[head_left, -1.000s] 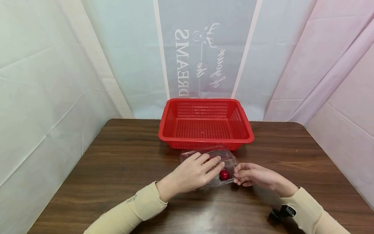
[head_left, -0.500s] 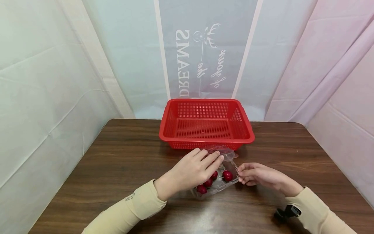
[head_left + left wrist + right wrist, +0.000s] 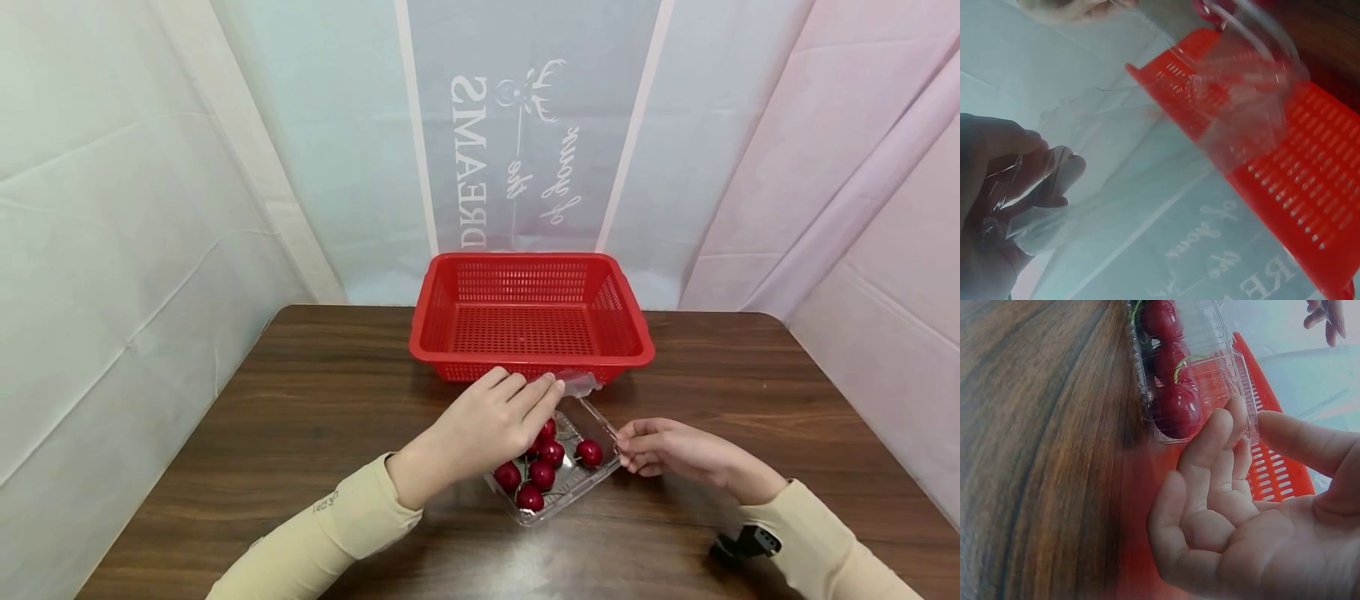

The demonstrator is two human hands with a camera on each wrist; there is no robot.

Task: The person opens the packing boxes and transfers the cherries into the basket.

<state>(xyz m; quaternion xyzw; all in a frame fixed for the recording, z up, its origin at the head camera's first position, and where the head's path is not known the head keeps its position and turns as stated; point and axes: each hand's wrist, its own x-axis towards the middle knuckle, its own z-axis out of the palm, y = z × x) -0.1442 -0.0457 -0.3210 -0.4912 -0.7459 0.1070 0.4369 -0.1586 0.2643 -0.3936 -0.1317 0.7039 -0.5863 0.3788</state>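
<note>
Several dark red cherries point(image 3: 542, 474) with green stems lie in a clear plastic clamshell box point(image 3: 564, 498) on the table. My left hand point(image 3: 480, 429) reaches over the box and grips its transparent lid point(image 3: 577, 383), which is raised toward the back. In the left wrist view, the curled fingers point(image 3: 1035, 169) hold the edge of this thin lid. My right hand point(image 3: 667, 454) pinches the box's right rim between thumb and fingertips. From the right wrist view, the cherries point(image 3: 1175, 409) show through the clear side wall. Part of the box is hidden under my left hand.
A red perforated plastic basket point(image 3: 528, 360) stands just behind the box, with nothing in it. The brown wooden table point(image 3: 337, 375) carries everything. A printed cloth point(image 3: 517, 125) hangs behind, and pale sheets flank both sides.
The lid has lifted back with my left hand, uncovering more cherries. The box has turned and shifted slightly toward me, while my right hand has moved a little right with its rim.
</note>
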